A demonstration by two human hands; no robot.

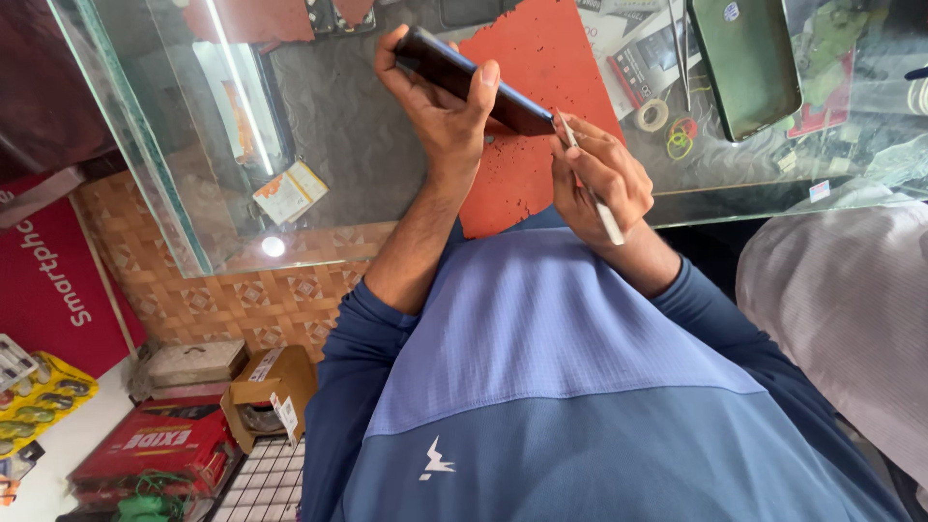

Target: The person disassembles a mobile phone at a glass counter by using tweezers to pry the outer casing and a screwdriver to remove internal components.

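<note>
Left hand (440, 101) grip clenched around dark phone (474, 80), held edge-up above the glass tabletop (367, 145). Right hand (599, 179) pinches thin white tool (594, 188), tip touching phone's lower end, over an orange mat (532, 58).

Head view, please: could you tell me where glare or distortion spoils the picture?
Head view: a bright light spot glares off the glass counter; wide-angle bending curves its edge; left hand, dark phone and right hand are evenly lit and sharp.
</note>
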